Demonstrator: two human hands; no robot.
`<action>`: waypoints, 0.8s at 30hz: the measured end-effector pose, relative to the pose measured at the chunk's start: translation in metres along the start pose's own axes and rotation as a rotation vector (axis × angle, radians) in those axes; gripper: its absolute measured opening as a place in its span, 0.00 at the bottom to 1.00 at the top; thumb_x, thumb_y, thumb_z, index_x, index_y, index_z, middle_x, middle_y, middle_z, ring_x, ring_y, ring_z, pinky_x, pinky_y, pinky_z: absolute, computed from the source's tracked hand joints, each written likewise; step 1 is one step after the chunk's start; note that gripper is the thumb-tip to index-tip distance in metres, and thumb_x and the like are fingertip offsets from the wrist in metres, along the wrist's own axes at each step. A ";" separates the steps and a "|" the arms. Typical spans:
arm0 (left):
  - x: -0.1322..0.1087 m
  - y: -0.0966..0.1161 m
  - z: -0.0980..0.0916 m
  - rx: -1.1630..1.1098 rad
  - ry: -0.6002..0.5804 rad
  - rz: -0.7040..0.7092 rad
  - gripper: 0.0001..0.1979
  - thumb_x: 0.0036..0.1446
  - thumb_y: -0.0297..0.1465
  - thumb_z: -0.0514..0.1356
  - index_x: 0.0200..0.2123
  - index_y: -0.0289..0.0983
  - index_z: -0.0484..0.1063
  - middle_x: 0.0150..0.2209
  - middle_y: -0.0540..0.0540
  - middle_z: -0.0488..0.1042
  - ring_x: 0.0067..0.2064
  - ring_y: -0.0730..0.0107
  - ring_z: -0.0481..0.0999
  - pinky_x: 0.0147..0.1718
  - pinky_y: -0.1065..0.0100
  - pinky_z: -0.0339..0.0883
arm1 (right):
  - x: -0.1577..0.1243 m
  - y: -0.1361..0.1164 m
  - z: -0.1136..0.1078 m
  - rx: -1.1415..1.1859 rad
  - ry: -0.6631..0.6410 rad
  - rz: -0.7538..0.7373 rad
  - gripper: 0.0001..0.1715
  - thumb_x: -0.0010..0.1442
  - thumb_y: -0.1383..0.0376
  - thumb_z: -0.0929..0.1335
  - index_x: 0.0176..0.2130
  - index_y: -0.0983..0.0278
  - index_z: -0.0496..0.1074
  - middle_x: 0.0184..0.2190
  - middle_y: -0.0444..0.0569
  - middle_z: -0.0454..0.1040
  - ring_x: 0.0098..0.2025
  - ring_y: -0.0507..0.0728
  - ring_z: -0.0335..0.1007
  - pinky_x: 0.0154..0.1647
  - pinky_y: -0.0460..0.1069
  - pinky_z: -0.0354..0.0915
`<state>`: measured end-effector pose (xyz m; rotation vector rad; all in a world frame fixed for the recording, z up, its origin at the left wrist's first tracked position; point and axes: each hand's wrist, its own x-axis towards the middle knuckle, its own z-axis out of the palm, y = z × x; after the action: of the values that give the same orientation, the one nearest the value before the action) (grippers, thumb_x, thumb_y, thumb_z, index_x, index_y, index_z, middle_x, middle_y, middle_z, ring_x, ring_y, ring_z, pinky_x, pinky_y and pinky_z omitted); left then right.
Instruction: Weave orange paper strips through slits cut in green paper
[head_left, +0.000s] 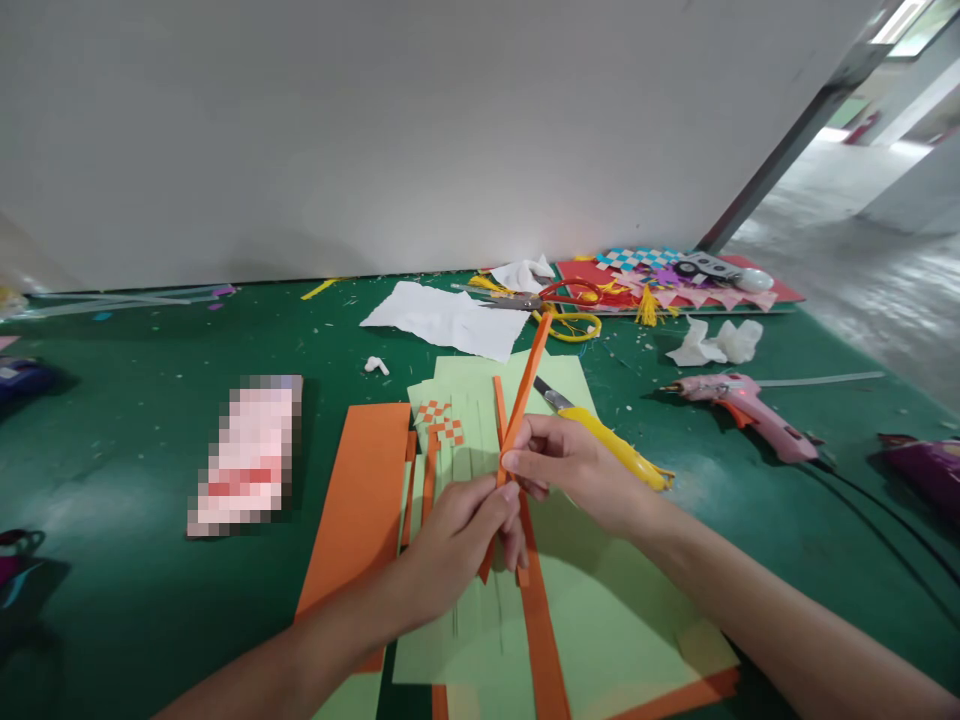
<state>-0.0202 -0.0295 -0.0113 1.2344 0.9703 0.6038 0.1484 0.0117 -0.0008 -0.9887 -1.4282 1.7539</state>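
Note:
Between the fingers of my right hand (566, 460) an orange paper strip (529, 375) is pinched, pointing up and away. My left hand (472, 520) grips the same strip lower down, close to the right fingertips. Beneath both hands lie light green paper sheets (615, 600), one with several long slits cut in it. More orange strips (545, 640) rest on the green paper. Small orange and green checkered woven pieces (442, 420) sit near its upper left. A yellow-handled cutter (619, 450) lies just beyond my right wrist, partly hidden by it.
An orange sheet (367, 490) and a blurred-out pink object (251, 455) lie to the left. Scissors (551, 300) rest by white torn paper (450, 318). At right are a pink glue gun (750, 405), crumpled tissue (716, 342) and a red board (784, 290) with crafts.

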 end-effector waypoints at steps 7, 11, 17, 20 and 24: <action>0.001 -0.002 -0.001 -0.005 -0.008 0.024 0.20 0.68 0.36 0.45 0.24 0.37 0.62 0.20 0.52 0.69 0.26 0.72 0.71 0.26 0.71 0.61 | 0.000 0.001 0.000 0.010 0.005 -0.008 0.13 0.57 0.59 0.71 0.28 0.64 0.67 0.20 0.39 0.63 0.23 0.48 0.57 0.26 0.45 0.54; 0.000 -0.002 -0.001 -0.004 -0.016 0.024 0.20 0.69 0.36 0.44 0.25 0.37 0.62 0.21 0.52 0.69 0.26 0.72 0.72 0.27 0.71 0.61 | 0.000 0.001 0.000 0.022 -0.001 -0.003 0.13 0.57 0.59 0.71 0.29 0.64 0.67 0.20 0.39 0.63 0.23 0.48 0.57 0.25 0.45 0.53; 0.000 -0.003 -0.002 -0.005 -0.007 0.032 0.20 0.69 0.35 0.44 0.25 0.38 0.62 0.21 0.52 0.69 0.26 0.72 0.72 0.25 0.71 0.60 | 0.002 -0.001 -0.001 0.038 -0.080 0.043 0.12 0.56 0.60 0.71 0.29 0.64 0.68 0.21 0.40 0.65 0.24 0.48 0.59 0.25 0.44 0.54; 0.001 -0.004 -0.002 0.012 -0.005 0.036 0.20 0.68 0.35 0.44 0.24 0.38 0.63 0.21 0.51 0.70 0.27 0.71 0.72 0.25 0.71 0.60 | 0.002 -0.001 -0.002 0.043 -0.092 0.048 0.12 0.55 0.61 0.72 0.28 0.65 0.68 0.21 0.40 0.66 0.24 0.48 0.59 0.24 0.44 0.54; 0.002 -0.005 -0.002 0.029 -0.003 0.033 0.21 0.68 0.35 0.45 0.23 0.37 0.63 0.21 0.51 0.70 0.25 0.72 0.71 0.23 0.71 0.58 | 0.001 0.001 -0.002 0.037 -0.076 0.036 0.12 0.55 0.61 0.72 0.28 0.64 0.68 0.22 0.39 0.67 0.24 0.48 0.59 0.25 0.44 0.55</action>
<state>-0.0218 -0.0285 -0.0168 1.2788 0.9610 0.6160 0.1495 0.0135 -0.0023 -0.9431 -1.4272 1.8555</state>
